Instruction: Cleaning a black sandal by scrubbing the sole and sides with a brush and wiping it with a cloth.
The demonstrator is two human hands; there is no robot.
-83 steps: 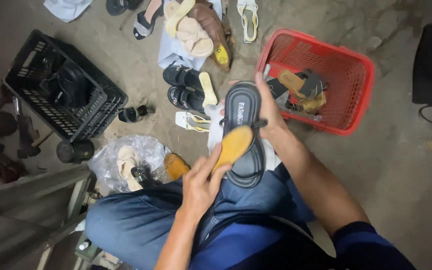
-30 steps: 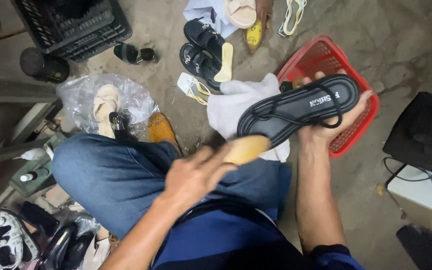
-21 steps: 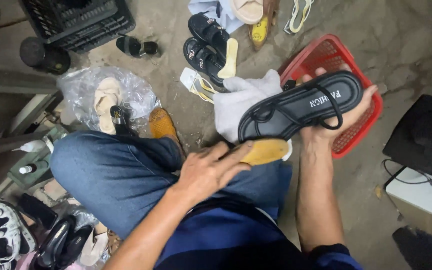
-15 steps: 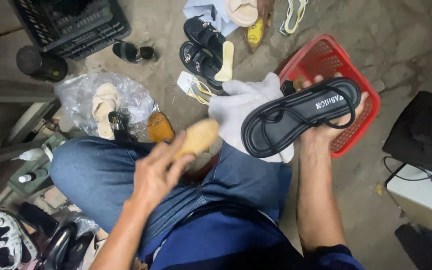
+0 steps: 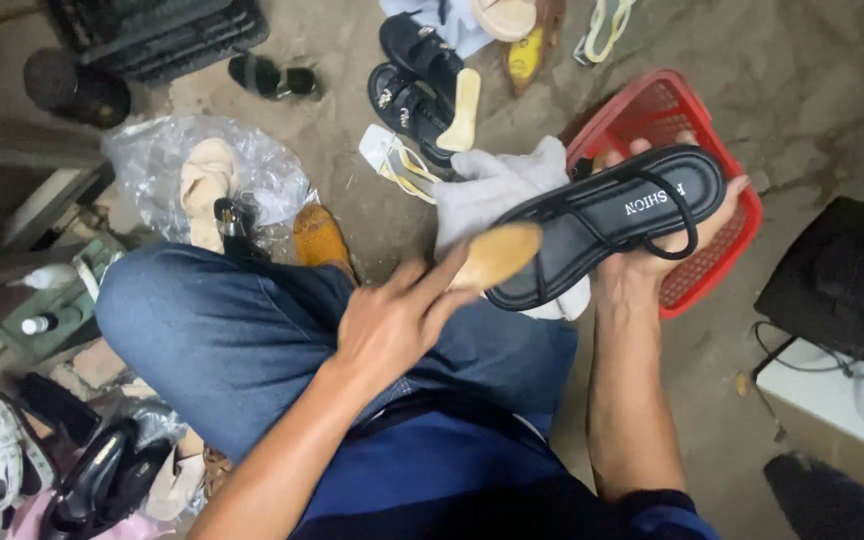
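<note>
Now brush (image 5: pixel 497 255) back at sandal (image 5: pixel 607 225) toe

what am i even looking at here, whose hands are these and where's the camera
The camera sits on a person's head and looks down, so you see their own arms and blue-jeaned knee. No machine is involved, just two bare hands. The right hand holds up a black strappy sandal, insole facing the camera. The left hand holds a tan brush-like tool with its tip against the sandal's end. Below is a dirt floor with a red basket, a white cloth, scattered sandals and a clear plastic bag.
</note>
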